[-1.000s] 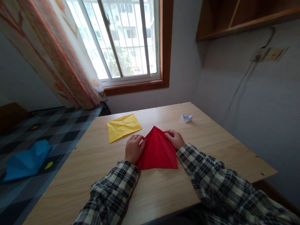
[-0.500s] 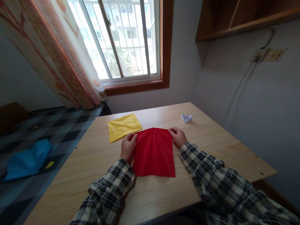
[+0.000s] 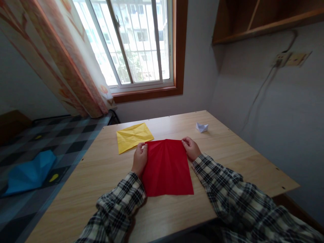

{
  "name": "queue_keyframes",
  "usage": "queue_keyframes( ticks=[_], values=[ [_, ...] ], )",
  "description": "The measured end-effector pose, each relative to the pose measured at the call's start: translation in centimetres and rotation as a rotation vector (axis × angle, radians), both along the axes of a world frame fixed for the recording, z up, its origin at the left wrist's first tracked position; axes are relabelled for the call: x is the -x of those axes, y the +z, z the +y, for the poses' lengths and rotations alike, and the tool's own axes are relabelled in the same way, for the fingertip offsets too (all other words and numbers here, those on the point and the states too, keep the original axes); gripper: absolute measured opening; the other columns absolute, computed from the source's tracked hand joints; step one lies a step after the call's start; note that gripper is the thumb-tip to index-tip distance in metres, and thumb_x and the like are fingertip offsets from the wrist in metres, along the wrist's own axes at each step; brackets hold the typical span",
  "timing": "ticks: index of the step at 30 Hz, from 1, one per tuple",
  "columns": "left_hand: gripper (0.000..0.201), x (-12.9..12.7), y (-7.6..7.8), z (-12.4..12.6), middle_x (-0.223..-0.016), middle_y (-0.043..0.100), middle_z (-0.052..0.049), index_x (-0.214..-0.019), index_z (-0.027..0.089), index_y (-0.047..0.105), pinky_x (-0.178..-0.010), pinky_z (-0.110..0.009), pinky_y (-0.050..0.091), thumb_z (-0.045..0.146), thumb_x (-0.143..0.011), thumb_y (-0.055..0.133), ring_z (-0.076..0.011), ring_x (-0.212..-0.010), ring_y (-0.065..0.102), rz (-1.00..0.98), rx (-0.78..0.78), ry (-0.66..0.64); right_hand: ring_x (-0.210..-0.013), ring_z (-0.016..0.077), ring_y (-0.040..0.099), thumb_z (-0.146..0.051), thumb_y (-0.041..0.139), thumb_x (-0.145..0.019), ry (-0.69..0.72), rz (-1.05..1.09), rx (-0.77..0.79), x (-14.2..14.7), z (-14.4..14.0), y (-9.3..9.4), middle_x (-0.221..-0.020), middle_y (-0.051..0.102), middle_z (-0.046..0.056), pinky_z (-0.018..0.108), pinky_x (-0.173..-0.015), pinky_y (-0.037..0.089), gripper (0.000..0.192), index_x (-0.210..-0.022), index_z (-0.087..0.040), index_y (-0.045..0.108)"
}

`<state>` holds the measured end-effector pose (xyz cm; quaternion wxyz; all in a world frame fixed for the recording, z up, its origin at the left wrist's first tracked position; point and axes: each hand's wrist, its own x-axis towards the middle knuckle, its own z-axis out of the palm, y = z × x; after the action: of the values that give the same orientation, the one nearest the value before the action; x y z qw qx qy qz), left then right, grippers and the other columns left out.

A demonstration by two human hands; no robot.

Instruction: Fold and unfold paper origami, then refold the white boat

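Note:
A sheet of red paper with creases fanning down from its top middle is stretched between my two hands over the table. My left hand pinches its upper left corner, thumb on the near side. At the upper right corner, the fingers of my right hand are closed on the paper's edge. Just beyond my left hand lies a creased yellow paper sheet. A small folded white paper boat stands farther back, past my right hand.
The pale wooden table stands below a barred window. To the left, a blue folded paper lies on a checked bedspread. A shelf and a socket with a cord are on the right wall.
The red paper has been spread wider and flatter, its lower edge now straighter and a little nearer to me. My left hand has turned slightly more upright; both hands keep hold of the corners.

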<state>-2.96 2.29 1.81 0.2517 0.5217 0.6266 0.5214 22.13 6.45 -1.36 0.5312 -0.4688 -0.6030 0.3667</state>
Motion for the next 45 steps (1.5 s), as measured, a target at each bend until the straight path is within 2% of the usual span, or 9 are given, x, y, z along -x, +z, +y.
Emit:
queue_keyframes(
  ticks=[4, 10, 18, 22, 30, 34, 37, 41, 45],
  values=[
    [0.031, -0.4, 0.1, -0.1, -0.061, 0.053, 0.004, -0.091, 0.021, 0.057, -0.055, -0.026, 0.039, 0.05, -0.084, 0.051, -0.0162, -0.057, 0.05, -0.026, 0.014, -0.042, -0.076, 0.0208, 0.062, -0.046, 0.051, -0.081, -0.032, -0.001, -0.003, -0.1, 0.3, -0.2, -0.078, 0.065, 0.004, 0.032, -0.07, 0.048, 0.026, -0.082, -0.021, 0.057],
    [0.033, -1.2, 0.2, -0.5, -0.059, 0.053, 0.004, -0.094, 0.02, 0.056, -0.053, -0.026, 0.04, 0.05, -0.083, 0.051, -0.0164, -0.056, 0.051, -0.072, 0.047, -0.085, -0.07, 0.0197, 0.06, -0.054, 0.049, -0.078, -0.061, 0.08, 0.099, 0.1, 0.8, -1.0, -0.074, 0.063, 0.002, 0.031, -0.066, 0.049, 0.033, -0.084, -0.022, 0.055],
    [0.027, -1.4, 0.4, -0.4, -0.066, 0.057, 0.001, -0.088, 0.019, 0.057, -0.061, -0.028, 0.044, 0.044, -0.084, 0.049, -0.0178, -0.064, 0.054, -0.022, 0.006, 0.019, -0.059, 0.0177, 0.052, -0.055, 0.045, -0.082, -0.144, -0.014, 0.012, 0.0, 0.2, 0.3, -0.062, 0.056, 0.0, 0.028, -0.055, 0.04, 0.034, -0.082, -0.022, 0.055],
    [0.027, -1.3, 0.3, -0.4, -0.061, 0.054, 0.002, -0.091, 0.02, 0.055, -0.056, -0.028, 0.04, 0.045, -0.086, 0.046, -0.018, -0.058, 0.053, 0.022, 0.034, 0.057, -0.052, 0.0158, 0.045, -0.054, 0.044, -0.084, -0.197, -0.072, -0.025, 0.0, -0.3, 1.2, -0.057, 0.05, -0.002, 0.027, -0.051, 0.034, 0.034, -0.082, -0.021, 0.055],
    [0.024, -1.2, 0.7, -0.7, -0.057, 0.052, 0.003, -0.093, 0.021, 0.054, -0.055, -0.027, 0.035, 0.042, -0.09, 0.042, -0.0182, -0.056, 0.053, 0.25, -0.065, 0.121, -0.051, 0.0152, 0.048, -0.054, 0.045, -0.086, -0.298, -0.098, -0.091, 0.1, -1.1, 1.9, -0.055, 0.053, -0.002, 0.027, -0.052, 0.036, 0.035, -0.086, -0.021, 0.056],
    [0.025, -0.6, 0.7, -0.6, -0.06, 0.052, 0.003, -0.094, 0.022, 0.053, -0.055, -0.027, 0.036, 0.044, -0.091, 0.042, -0.0178, -0.057, 0.052, 0.223, -0.087, 0.15, -0.047, 0.0145, 0.051, -0.057, 0.056, -0.08, -0.071, 0.149, 0.072, 0.1, -0.9, 1.6, -0.052, 0.054, -0.007, 0.025, -0.049, 0.04, 0.043, -0.105, -0.022, 0.053],
    [0.024, -0.4, 0.7, -0.6, -0.065, 0.054, 0.002, -0.095, 0.021, 0.053, -0.059, -0.027, 0.039, 0.043, -0.09, 0.043, -0.0182, -0.062, 0.054, 0.186, -0.114, 0.204, -0.061, 0.0179, 0.065, -0.054, 0.068, -0.074, 0.188, 0.442, 0.27, 0.3, -0.9, 1.6, -0.07, 0.067, -0.003, 0.029, -0.059, 0.052, 0.061, -0.122, -0.023, 0.044],
    [0.024, -0.6, 0.8, -0.6, -0.063, 0.053, 0.003, -0.097, 0.021, 0.053, -0.057, -0.026, 0.038, 0.042, -0.09, 0.043, -0.0176, -0.06, 0.053, 0.163, -0.116, 0.234, -0.081, 0.0196, 0.071, -0.045, 0.075, -0.071, 0.372, 0.646, 0.438, 0.8, -1.4, 2.0, -0.097, 0.072, 0.005, 0.033, -0.074, 0.057, 0.061, -0.12, -0.023, 0.047],
    [0.027, -0.6, 0.6, -0.5, -0.061, 0.051, 0.004, -0.1, 0.021, 0.053, -0.053, -0.025, 0.037, 0.044, -0.091, 0.043, -0.0165, -0.055, 0.051, 0.107, -0.099, 0.246, -0.087, 0.0207, 0.071, -0.038, 0.077, -0.069, 0.509, 0.718, 0.488, 1.1, -2.0, 2.5, -0.102, 0.073, 0.007, 0.034, -0.082, 0.057, 0.051, -0.112, -0.019, 0.056]
  ],
)
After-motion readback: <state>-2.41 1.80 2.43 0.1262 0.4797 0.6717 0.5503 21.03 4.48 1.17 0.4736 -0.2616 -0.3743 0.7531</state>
